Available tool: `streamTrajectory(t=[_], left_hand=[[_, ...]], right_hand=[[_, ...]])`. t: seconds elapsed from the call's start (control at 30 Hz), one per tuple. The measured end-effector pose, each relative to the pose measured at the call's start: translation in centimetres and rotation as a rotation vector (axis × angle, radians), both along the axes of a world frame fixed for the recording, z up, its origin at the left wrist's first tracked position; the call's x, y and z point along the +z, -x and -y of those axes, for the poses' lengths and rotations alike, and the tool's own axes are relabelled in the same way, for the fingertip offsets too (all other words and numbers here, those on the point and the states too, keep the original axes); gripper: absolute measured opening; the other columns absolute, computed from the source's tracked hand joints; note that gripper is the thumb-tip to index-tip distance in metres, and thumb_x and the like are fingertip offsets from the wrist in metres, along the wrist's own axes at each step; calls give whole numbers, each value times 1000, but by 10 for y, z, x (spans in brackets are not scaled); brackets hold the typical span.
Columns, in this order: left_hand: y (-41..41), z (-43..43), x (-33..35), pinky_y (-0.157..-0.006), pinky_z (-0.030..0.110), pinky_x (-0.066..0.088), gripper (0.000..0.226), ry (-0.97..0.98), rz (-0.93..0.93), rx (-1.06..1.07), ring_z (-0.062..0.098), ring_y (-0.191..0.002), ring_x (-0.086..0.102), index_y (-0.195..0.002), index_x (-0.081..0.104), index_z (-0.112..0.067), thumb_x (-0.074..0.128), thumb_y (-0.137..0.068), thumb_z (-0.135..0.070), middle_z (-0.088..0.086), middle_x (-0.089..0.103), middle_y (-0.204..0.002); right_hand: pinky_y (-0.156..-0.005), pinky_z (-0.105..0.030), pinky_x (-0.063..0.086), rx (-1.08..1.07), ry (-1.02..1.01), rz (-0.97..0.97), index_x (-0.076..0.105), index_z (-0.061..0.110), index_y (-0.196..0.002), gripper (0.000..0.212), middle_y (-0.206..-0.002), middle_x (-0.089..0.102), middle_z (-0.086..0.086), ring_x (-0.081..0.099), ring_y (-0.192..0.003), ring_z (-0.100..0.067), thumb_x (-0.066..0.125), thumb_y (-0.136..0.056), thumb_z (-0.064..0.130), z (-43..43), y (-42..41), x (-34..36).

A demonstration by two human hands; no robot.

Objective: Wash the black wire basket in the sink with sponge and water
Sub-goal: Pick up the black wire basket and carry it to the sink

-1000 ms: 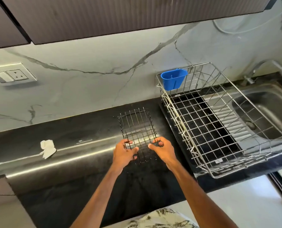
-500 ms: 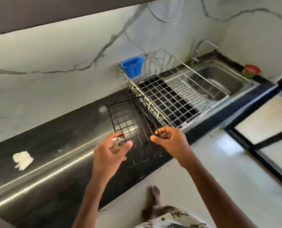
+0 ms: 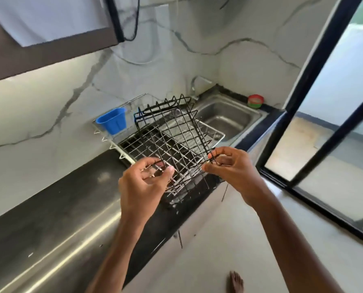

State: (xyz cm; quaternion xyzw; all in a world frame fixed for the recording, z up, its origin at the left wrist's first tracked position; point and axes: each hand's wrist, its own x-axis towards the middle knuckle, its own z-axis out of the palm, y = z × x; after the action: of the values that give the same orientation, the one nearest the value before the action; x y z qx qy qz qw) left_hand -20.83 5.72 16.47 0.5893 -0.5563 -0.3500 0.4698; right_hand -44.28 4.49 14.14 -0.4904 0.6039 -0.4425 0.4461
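Head view, looking down along both forearms. Showed the black wire basket held in the air over the front edge of the counter, in front of the silver drying rack and short of the sink at the counter's far right end. Seemed clear of counter and rack alike, with contact hard to rule out among the overlapping wires.

Gripped at the near end only: left hand with thumb and curled fingers pinching a wire at the near left corner, right hand with fingers pinched on the near right corner. Carried tilted, far end raised toward the tap, near end at the hands. Probably held so for easy steering of a light open cage by two corners, and for lifting the far end over the rack's rim on the way to the sink.

Judged the step as the carry, with washing not yet begun: no running water visible, no sponge in either hand. Noted a small red and green tub at the back right corner of the counter beyond the sink, perhaps the sponge's place; too small to tell. Noted also a blue cup hung on the rack's back left corner, near the basket's far left side and worth avoiding. Expected little weight but some risk of snagging, wire against wire, over the rack.
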Motion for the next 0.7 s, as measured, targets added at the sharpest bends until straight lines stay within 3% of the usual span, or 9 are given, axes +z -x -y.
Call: streamTrajectory(t=[0.07,0.2,0.3,0.4,0.47,0.57,0.7], left_hand=[[42,11,-4,-63,22,62,22,12,5,-25,0,-78,76,-99,73,-27,87,-82,-26,-3,78,-91],[128,35,-19,-73,37,66,27,-7,-23,-43,13,-88,78,-105,72,-21,87,-82,-26,4,79,-99],[191,52,-26,-72,31,65,28,4,-22,-64,15,-91,78,-105,70,-24,87,-83,-26,4,78,-102],[238,69,-28,-73,25,64,28,-15,-27,-64,14,-93,78,-107,71,-18,86,-84,-24,6,78,-103],[264,83,-28,-74,23,63,29,-28,-24,-62,8,-93,77,-107,72,-17,86,-84,-25,6,78,-103],[298,105,-27,-65,10,56,24,-40,-10,-57,-17,-80,68,-103,70,-20,85,-85,-21,0,75,-98],[333,147,-34,-62,9,54,28,-78,3,-49,-17,-76,68,-109,72,-12,85,-85,-19,3,77,-99]], right_hand=[[-90,-44,57,-29,39,33,72,32,-100,47,-109,74,-4,69,-107,-27,94,-61,44,7,39,-1],[-59,-18,48,-107,78,111,72,25,-96,35,-111,72,-12,65,-98,-24,92,-69,18,24,119,-4],[-55,-15,49,-150,91,125,72,18,-94,31,-100,73,-11,68,-90,-25,90,-70,9,39,177,-5],[-49,-10,42,-151,83,124,71,13,-92,28,-78,67,5,60,-71,-11,88,-72,5,55,223,-6],[-54,-13,44,-145,64,115,72,15,-93,29,-74,61,12,56,-71,-7,90,-71,11,69,250,-10],[-77,-37,51,-148,50,78,72,26,-96,38,-87,65,5,64,-91,-22,92,-64,29,95,282,-18],[-73,-37,46,-170,37,44,72,27,-96,42,-90,64,2,62,-91,-23,91,-60,37,140,314,-27]])
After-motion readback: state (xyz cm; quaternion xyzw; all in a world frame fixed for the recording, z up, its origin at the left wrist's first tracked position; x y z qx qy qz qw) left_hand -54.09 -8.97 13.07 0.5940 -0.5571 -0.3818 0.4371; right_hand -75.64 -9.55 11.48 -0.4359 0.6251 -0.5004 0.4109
